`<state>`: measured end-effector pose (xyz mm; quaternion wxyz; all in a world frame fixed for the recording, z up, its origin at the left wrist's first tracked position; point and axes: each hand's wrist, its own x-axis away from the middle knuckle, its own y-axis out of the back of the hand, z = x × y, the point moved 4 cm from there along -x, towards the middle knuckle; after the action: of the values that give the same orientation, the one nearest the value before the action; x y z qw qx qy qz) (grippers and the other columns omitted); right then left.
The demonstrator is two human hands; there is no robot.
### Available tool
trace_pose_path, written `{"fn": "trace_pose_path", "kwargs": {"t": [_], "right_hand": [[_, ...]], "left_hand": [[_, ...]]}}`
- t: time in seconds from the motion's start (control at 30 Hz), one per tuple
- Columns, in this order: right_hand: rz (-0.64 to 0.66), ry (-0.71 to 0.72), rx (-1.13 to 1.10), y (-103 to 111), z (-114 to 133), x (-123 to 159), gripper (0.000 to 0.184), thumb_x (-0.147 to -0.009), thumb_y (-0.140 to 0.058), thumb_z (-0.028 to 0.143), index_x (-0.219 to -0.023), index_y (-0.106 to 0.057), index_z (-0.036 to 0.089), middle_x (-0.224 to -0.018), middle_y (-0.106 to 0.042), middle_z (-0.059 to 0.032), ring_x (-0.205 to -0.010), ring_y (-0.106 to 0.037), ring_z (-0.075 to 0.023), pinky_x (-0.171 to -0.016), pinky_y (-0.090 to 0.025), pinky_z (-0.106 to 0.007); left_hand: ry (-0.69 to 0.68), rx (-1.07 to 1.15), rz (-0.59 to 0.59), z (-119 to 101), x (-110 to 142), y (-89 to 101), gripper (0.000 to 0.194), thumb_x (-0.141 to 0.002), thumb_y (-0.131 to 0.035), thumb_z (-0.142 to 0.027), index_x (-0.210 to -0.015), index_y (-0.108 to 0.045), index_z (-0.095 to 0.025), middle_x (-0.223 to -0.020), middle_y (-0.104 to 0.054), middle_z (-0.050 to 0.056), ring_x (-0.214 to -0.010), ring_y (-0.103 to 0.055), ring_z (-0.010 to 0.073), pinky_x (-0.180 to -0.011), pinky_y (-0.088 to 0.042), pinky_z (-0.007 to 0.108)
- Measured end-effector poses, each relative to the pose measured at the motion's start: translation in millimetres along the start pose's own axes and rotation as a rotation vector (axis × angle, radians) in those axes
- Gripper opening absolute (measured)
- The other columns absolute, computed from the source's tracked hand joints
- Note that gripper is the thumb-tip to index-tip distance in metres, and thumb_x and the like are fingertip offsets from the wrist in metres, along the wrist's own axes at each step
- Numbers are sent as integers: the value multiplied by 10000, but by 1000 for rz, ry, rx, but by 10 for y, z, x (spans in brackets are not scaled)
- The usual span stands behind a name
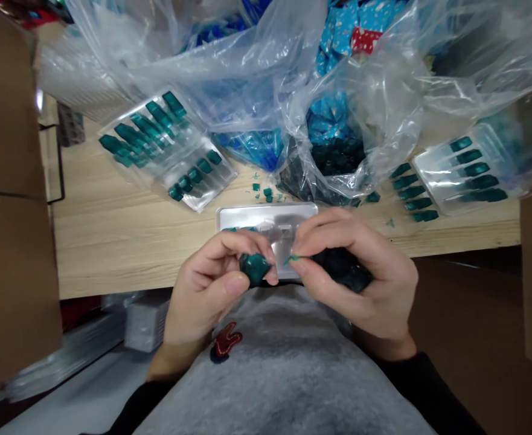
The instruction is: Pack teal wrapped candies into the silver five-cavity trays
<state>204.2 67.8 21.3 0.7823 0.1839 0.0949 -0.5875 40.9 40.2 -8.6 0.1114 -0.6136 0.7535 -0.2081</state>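
My left hand (211,278) is closed round a small dark teal faceted piece (253,267), pinched between thumb and fingers. My right hand (360,275) is closed too: its thumb and forefinger pinch a thin teal sliver (291,260), and several dark teal pieces (345,270) fill its palm. Both hands hover at the near edge of the wooden table (125,235), just in front of a clear plastic tray (266,219) that holds a few teal pieces at its left end.
Two clear trays filled with teal pieces lie at the left (166,151) and right (460,172). Big clear plastic bags (329,115) of blue and teal pieces crowd the back. Loose teal bits (266,192) dot the table. Cardboard boxes (7,199) stand at the left.
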Motion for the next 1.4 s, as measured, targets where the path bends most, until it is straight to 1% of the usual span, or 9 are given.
{"fn": "trace_pose_path", "kwargs": {"t": [0.2, 0.33, 0.47, 0.67, 0.87, 1.0, 1.1, 1.23, 1.4], "right_hand": [[-35, 39, -31, -11, -30, 19, 158, -879, -610, 5, -951, -653, 138, -880, -697, 0, -847, -633, -75, -799, -526, -210], [-18, -40, 12, -2, -32, -1, 206, -876, -593, 12, -911, -704, 182, -881, -714, 4, -829, -659, -94, -761, -548, -224], [-10, -112, -22, 0, -72, -4, 152, -887, -639, 91, -924, -725, 210, -902, -739, -6, -828, -691, -132, -762, -574, -279], [-44, -163, 6, -6, -130, 22, 134, -896, -647, 113, -895, -724, 223, -905, -740, -5, -865, -702, -147, -797, -573, -295], [-77, -156, 60, 29, -194, 80, 143, -897, -647, 98, -910, -716, 222, -919, -722, 2, -885, -683, -135, -813, -562, -283], [-218, -182, 132, 162, -311, 188, 167, -881, -666, 104, -909, -728, 256, -895, -724, 14, -859, -684, -152, -784, -564, -307], [-262, -242, 157, 213, -384, 252, 175, -871, -666, 98, -892, -733, 259, -895, -729, 13, -861, -684, -165, -784, -560, -326], [-283, -243, 152, 216, -409, 284, 182, -864, -664, 93, -895, -731, 260, -897, -728, 19, -865, -678, -154, -783, -553, -315], [-282, -287, 181, 217, -438, 290, 150, -876, -651, 124, -883, -724, 255, -891, -729, 9, -867, -675, -168, -795, -548, -344]], "left_hand": [[-13, -17, -14, -2, -43, -23, 188, -914, -689, -340, -1089, -717, -275, -905, -712, -6, -746, -690, 86, -713, -592, 173], [-42, -8, -29, 5, -68, -4, 166, -962, -616, -339, -1101, -706, -339, -837, -701, -19, -654, -669, 82, -626, -597, 181], [-6, -98, -120, -7, -92, 84, 203, -902, -676, -444, -1028, -739, -298, -903, -705, 42, -591, -642, 102, -515, -577, 194], [64, -45, -13, 23, -87, 72, 230, -959, -597, -445, -1111, -743, -353, -888, -718, 24, -672, -684, 120, -648, -625, 251], [-206, -528, -190, -58, 63, 308, 228, -899, -709, -277, -1117, -726, -342, -1048, -711, -16, -988, -666, 126, -858, -555, 239], [-271, -963, -54, -112, 55, 342, 182, -865, -739, -259, -1039, -692, -279, -922, -692, -6, -925, -626, 166, -804, -482, 311], [-284, -1239, 116, -46, 9, 267, 32, -931, -657, -271, -961, -663, -262, -872, -691, -18, -915, -590, 188, -896, -379, 386], [-368, -1316, 123, 23, -64, 214, 84, -952, -613, -247, -1005, -662, -290, -860, -706, -16, -902, -569, 218, -970, -274, 448], [-392, -1237, 44, 32, -217, 221, 121, -970, -579, -278, -1001, -687, -323, -821, -696, -17, -882, -545, 234, -860, -298, 420]]}}
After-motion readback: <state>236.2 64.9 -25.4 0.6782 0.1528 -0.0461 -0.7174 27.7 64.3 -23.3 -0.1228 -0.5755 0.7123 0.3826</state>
